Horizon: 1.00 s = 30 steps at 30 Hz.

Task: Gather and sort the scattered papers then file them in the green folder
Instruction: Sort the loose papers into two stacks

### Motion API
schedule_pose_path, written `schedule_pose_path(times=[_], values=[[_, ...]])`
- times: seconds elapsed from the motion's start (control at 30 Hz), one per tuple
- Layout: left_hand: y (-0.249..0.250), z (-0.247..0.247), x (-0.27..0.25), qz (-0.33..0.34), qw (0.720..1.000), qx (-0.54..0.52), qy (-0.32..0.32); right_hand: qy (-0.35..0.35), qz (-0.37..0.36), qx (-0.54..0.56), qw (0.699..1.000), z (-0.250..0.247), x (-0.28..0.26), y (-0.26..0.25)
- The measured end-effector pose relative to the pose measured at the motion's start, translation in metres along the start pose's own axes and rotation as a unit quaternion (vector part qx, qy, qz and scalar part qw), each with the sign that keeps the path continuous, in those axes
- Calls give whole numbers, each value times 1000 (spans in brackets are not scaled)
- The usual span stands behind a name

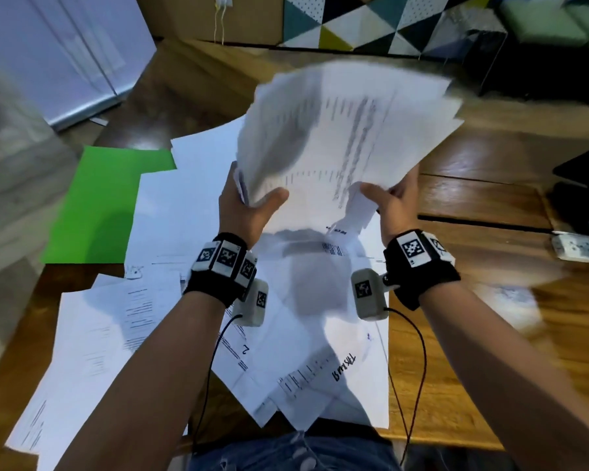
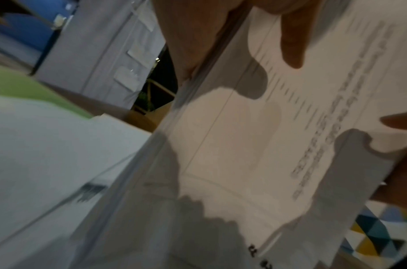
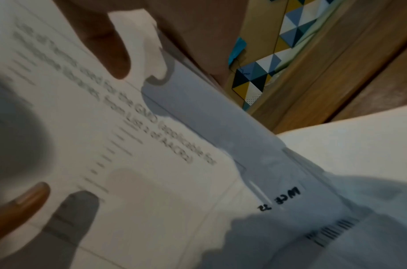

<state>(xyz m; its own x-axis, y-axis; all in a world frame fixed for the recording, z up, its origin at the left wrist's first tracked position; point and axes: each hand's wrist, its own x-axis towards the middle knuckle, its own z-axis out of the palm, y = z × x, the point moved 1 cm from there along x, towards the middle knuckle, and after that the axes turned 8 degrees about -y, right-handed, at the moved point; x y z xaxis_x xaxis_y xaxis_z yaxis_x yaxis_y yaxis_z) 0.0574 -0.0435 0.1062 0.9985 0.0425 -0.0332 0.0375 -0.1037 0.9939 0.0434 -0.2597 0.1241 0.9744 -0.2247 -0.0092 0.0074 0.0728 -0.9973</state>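
A thick stack of white printed papers (image 1: 347,130) is lifted above the wooden table, blurred by motion. My left hand (image 1: 249,202) grips its left lower edge, thumb on top. My right hand (image 1: 388,198) grips the right lower edge, thumb on the top sheet. In the left wrist view the stack (image 2: 255,136) fills the frame with my thumb (image 2: 292,45) on it. In the right wrist view the top page (image 3: 128,145) shows printed text under my thumb (image 3: 110,49). The green folder (image 1: 96,205) lies flat at the left, partly under loose sheets (image 1: 184,185).
More loose papers (image 1: 109,341) cover the wooden table (image 1: 490,334) in front of me. A dark object (image 1: 585,195) and a small white printed item (image 1: 578,246) sit at the right edge. A patterned cushion (image 1: 371,22) lies beyond the table.
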Motion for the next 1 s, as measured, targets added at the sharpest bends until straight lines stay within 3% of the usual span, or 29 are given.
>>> schedule_pose_path(times=[0.27, 0.43, 0.57, 0.7, 1.0], values=[[-8, -1, -3, -26, 997, -73, -4, 2, 17, 43, 999, 3, 0, 12], [-24, -1, 3, -41, 996, -69, -35, -12, 70, -13, 997, 2, 12, 27], [-23, 2, 7, -95, 994, -46, -42, -44, 119, -89, 988, 4, 17, 46], [-22, 7, 16, -138, 990, -10, -27, -17, 114, -134, 984, 7, 25, 59], [-6, -20, 36, -79, 995, 60, -3, -41, 37, -175, 983, 24, 41, 34]])
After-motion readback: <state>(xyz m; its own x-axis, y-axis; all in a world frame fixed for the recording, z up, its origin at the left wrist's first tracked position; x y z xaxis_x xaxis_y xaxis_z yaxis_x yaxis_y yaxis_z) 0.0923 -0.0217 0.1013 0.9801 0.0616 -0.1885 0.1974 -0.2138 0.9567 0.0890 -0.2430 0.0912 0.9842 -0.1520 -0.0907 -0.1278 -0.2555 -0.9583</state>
